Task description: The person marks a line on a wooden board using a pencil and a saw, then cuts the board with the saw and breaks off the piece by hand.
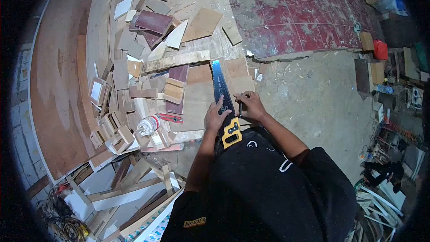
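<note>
A hand saw [219, 80] with a yellow and black handle [232, 133] lies on a wooden board [192, 94], its blade pointing away from me. My left hand [217, 115] rests on the saw near the base of the blade, thumb and fingers apart. To the right of the blade, my right hand [251, 106] holds a dark, thin pen-like tool [240, 107] between its fingers, close to the saw's edge. A pale wood strip [177, 61] lies across the board beyond a small wooden block [174, 90].
Wood offcuts [154, 21] are scattered at the far left. A white bottle [148, 125] and red-handled tool [171, 118] lie left of my left hand. Scrap wood [130, 188] fills the lower left. Another person [384, 173] is at the far right.
</note>
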Motion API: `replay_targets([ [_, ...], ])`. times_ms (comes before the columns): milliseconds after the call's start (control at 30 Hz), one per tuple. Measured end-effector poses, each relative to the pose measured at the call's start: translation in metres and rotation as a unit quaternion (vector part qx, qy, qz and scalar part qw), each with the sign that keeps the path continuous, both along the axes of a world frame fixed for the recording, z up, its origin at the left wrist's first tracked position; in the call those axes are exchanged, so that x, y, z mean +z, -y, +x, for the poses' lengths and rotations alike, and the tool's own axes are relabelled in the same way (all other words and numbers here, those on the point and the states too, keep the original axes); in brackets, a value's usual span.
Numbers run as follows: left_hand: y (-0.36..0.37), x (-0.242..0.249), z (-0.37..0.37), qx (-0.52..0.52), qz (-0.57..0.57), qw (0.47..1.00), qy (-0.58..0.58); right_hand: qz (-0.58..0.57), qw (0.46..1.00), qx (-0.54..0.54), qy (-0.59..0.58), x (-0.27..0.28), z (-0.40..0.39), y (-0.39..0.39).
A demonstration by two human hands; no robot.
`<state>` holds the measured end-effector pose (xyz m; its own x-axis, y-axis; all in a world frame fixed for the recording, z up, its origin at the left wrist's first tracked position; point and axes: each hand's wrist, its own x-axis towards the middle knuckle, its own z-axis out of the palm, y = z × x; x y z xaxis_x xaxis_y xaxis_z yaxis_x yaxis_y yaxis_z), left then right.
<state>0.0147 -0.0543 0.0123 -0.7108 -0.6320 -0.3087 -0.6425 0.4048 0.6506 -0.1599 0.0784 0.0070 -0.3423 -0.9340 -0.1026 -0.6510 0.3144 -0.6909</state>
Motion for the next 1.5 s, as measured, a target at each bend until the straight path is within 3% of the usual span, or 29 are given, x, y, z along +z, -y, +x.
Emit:
replay_targets([
  [367, -0.004, 0.002, -0.005, 0.008, -0.005, 0.999, 0.034, -0.018, 1.000, 0.007, 0.010, -0.001, -0.002, 0.001],
  [633, -0.015, -0.008, -0.002, 0.065, -0.030, 0.996, -0.047, -0.021, 1.000, 0.004, 0.020, -0.006, -0.002, 0.000],
  [767, -0.018, -0.011, -0.003, 0.080, -0.036, 0.996, -0.013, -0.026, 0.999, 0.011, 0.018, -0.004, -0.003, 0.000],
  [1133, -0.023, -0.008, -0.007, 0.118, -0.021, 0.990, -0.078, -0.026, 1.000, 0.001, 0.012, 0.007, -0.003, 0.000],
  [1500, -0.021, -0.013, -0.008, 0.116, -0.009, 0.991, -0.064, -0.022, 0.999, 0.022, 0.023, 0.002, -0.005, 0.000],
])
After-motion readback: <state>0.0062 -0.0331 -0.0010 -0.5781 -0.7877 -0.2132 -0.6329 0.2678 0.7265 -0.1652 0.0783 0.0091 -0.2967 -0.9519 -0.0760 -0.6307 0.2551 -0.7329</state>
